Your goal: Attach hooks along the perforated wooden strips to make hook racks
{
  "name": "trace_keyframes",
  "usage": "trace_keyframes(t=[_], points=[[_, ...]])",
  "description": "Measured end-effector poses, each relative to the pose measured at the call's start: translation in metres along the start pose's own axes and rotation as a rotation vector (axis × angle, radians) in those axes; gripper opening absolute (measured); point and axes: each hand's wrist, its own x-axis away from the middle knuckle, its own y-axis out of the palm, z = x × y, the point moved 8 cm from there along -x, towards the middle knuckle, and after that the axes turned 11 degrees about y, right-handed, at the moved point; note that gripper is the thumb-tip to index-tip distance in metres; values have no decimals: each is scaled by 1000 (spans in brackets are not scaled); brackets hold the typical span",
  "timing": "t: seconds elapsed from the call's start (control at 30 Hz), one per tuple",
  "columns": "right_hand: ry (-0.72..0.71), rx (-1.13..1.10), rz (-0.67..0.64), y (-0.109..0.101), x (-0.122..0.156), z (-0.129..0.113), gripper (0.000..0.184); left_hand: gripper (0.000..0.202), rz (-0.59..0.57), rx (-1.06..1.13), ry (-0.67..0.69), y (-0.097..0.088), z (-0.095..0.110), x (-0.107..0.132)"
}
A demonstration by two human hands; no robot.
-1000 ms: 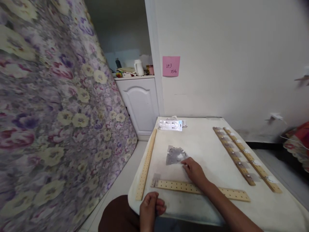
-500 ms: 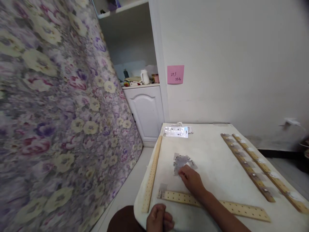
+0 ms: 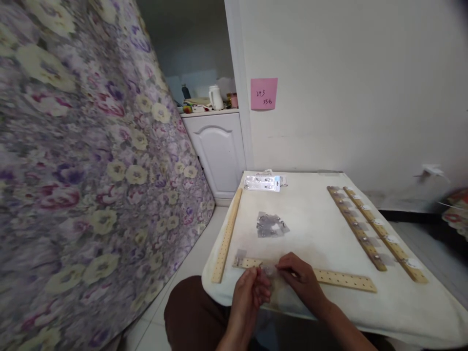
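My left hand point(image 3: 249, 292) and my right hand point(image 3: 302, 280) meet above the near edge of the table, both with fingers pinched. Between them is a small clear plastic packet point(image 3: 269, 271), gripped from either side; its contents are too small to make out. Just behind the hands, partly covered by them, a light wooden strip with holes point(image 3: 343, 279) lies crosswise, with a small clear packet point(image 3: 240, 254) at its left end. Farther back rests a pile of small clear packets with metal bits point(image 3: 271, 225).
Another perforated wooden strip point(image 3: 227, 239) runs along the table's left edge. Two wooden strips, one nearer point(image 3: 356, 226) and one farther right point(image 3: 385, 234), carry small packets. A clear blister package point(image 3: 262, 183) lies at the back. A floral curtain point(image 3: 102, 185) hangs at left.
My right hand has come back from the pile towards me with a clear packet. My left hand has risen to meet it and now grips the packet too. The view has tilted downward.
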Motion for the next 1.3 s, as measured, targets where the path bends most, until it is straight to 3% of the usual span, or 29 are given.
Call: trace_keyframes(t=[0.23, 0.4, 0.47, 0.6, 0.7, 0.9, 1.07, 1.3], points=[[152, -98, -76, 5, 6, 12, 13, 29, -15, -3, -73, -2, -7, 9], [457, -346, -133, 24, 14, 40, 33, 29, 59, -18, -69, -9, -12, 11], [489, -320, -128, 31, 16, 47, 36, 29, 80, -20, -63, -10, -15, 12], [456, -162, -90, 36, 10, 56, 33, 34, 81, -43, -91, -12, -29, 12], [436, -102, -163, 40, 1, 59, 32, 36, 88, -73, -101, -16, -38, 11], [286, 212, -197, 39, -26, 42, 32, 32, 146, -112, -50, -26, -42, 1], [176, 373, -221, 58, -52, 43, 31, 28, 220, -131, -41, -38, -37, -14], [166, 437, -262, 83, -65, 64, 32, 19, 290, -148, -114, -55, -39, -25]])
